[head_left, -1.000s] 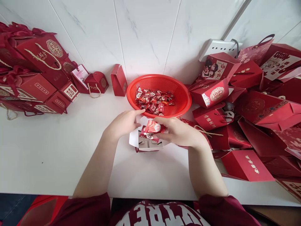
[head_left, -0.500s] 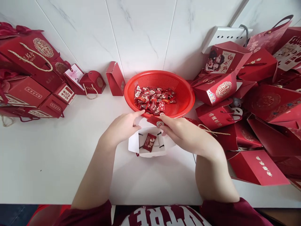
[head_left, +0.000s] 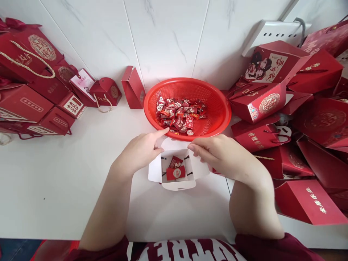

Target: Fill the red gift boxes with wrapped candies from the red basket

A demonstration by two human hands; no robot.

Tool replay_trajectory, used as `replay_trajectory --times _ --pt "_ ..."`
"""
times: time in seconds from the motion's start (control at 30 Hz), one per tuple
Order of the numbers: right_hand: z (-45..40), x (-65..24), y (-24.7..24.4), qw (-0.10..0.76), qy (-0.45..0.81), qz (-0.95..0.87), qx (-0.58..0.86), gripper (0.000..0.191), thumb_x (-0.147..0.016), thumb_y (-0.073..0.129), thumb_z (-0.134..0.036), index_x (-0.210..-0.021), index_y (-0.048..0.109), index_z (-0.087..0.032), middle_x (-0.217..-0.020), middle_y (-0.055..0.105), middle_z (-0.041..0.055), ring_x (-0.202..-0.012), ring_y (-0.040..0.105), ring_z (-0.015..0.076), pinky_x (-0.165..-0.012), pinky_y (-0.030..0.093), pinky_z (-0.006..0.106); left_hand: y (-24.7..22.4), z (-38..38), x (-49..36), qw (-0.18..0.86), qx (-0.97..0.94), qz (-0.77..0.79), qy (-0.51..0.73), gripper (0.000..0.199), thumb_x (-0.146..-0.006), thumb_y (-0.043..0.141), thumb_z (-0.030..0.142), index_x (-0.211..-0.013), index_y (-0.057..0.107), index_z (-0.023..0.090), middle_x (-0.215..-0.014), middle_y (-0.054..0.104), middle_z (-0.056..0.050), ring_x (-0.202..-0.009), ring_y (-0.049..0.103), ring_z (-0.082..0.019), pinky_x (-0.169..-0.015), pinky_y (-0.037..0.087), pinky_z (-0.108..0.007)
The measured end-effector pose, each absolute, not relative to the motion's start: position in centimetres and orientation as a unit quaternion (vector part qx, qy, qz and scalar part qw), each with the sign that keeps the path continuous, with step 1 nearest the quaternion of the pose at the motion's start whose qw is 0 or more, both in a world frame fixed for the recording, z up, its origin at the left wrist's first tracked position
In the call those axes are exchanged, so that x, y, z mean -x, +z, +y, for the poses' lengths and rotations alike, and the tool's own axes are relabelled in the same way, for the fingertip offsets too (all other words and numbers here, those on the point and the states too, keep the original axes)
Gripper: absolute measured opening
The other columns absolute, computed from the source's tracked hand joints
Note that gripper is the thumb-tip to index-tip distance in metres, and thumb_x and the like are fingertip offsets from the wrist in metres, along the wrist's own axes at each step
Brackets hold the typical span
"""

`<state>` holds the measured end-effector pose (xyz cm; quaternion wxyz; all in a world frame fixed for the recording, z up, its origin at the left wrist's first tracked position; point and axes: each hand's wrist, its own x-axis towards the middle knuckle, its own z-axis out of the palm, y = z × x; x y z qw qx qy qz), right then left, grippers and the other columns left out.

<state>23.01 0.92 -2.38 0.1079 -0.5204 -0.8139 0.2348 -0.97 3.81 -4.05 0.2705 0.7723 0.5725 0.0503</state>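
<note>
An opened white-lined box (head_left: pixel 178 186) stands on the white table, its flaps spread. Inside lie a dark red packet (head_left: pixel 175 162) and a brighter red packet (head_left: pixel 176 173) with a round pale label. Behind the box is a red mesh basket (head_left: pixel 217 108) holding many small red wrapped sweets (head_left: pixel 179 113). My left hand (head_left: pixel 141 148) is open, index finger stretched out to the basket's near rim, thumb by the box's left side. Over the box's right side is my right hand (head_left: pixel 214 152), fingers bent and near each other; whether anything is between them is not visible.
Red gift boxes (head_left: pixel 29 101) with rope handles are stacked at the left. A narrow red box (head_left: pixel 133 87) stands left of the basket by the tiled wall. Many more red boxes (head_left: pixel 301 119) crowd the right side, below a white power strip (head_left: pixel 276 34).
The red packet with the round label has left my right hand and now lies in the box over the dark red one. My right hand has drawn slightly rightward.
</note>
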Motion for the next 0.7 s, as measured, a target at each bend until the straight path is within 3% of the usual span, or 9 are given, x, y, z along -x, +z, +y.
replay_trajectory --times 0.23,0.37,0.5,0.6,0.7 --pt "2.0 -23.3 -3.1 0.123 0.174 -0.789 0.577 0.026 -0.099 0.045 -0.037 -0.087 0.065 -0.025 -0.076 0.068 0.0018 -0.063 0.058 0.0184 -0.055 0.031 0.029 -3.9 3.9 0.9 0.279 -0.768 0.575 0.045 0.066 -0.084 0.054 0.023 -0.149 0.043 0.033 -0.061 0.057 0.004 -0.059 0.053 -0.016 -0.057 0.034 -0.025" --pt "3.4 -23.5 -4.4 0.092 0.106 -0.744 0.654 0.026 -0.098 0.042 -0.031 -0.09 0.065 -0.024 -0.076 0.068 0.0047 -0.069 0.061 0.0223 -0.055 0.03 0.029 -3.8 3.8 1.0 0.286 -0.769 0.57 0.045 0.066 -0.085 0.052 0.024 -0.149 0.042 0.033 -0.055 0.051 0.006 -0.054 0.046 -0.015 -0.053 0.031 -0.024" --pt "5.5 -23.7 -5.3 0.082 0.082 -0.74 0.662 0.03 -0.097 0.041 -0.027 -0.087 0.069 -0.02 -0.095 0.07 0.0105 -0.085 0.064 0.0247 -0.063 0.037 0.031 -3.8 3.8 1.1 0.286 -0.766 0.575 0.039 0.067 -0.084 0.052 0.026 -0.15 0.04 0.032 -0.054 0.049 0.006 -0.052 0.043 -0.015 -0.051 0.029 -0.025" --pt "7.7 -22.4 -5.3 -0.003 0.16 -0.776 0.61 0.034 -0.097 0.041 -0.028 -0.089 0.072 -0.018 -0.1 0.07 0.0137 -0.092 0.064 0.0272 -0.068 0.042 0.033 -3.7 3.8 1.1 0.285 -0.766 0.575 0.042 0.068 -0.083 0.052 0.026 -0.15 0.041 0.031 -0.055 0.049 0.005 -0.053 0.045 -0.016 -0.052 0.03 -0.025" --pt "10.5 -20.0 -5.4 -0.105 0.234 -0.79 0.557 0.03 -0.094 0.048 -0.027 -0.09 0.075 -0.015 -0.097 0.072 0.0165 -0.085 0.066 0.0292 -0.066 0.045 0.035 -3.7 3.8 1.1 0.28 -0.767 0.575 0.042 0.068 -0.083 0.052 0.025 -0.15 0.041 0.031 -0.057 0.052 0.004 -0.054 0.046 -0.016 -0.053 0.031 -0.025"
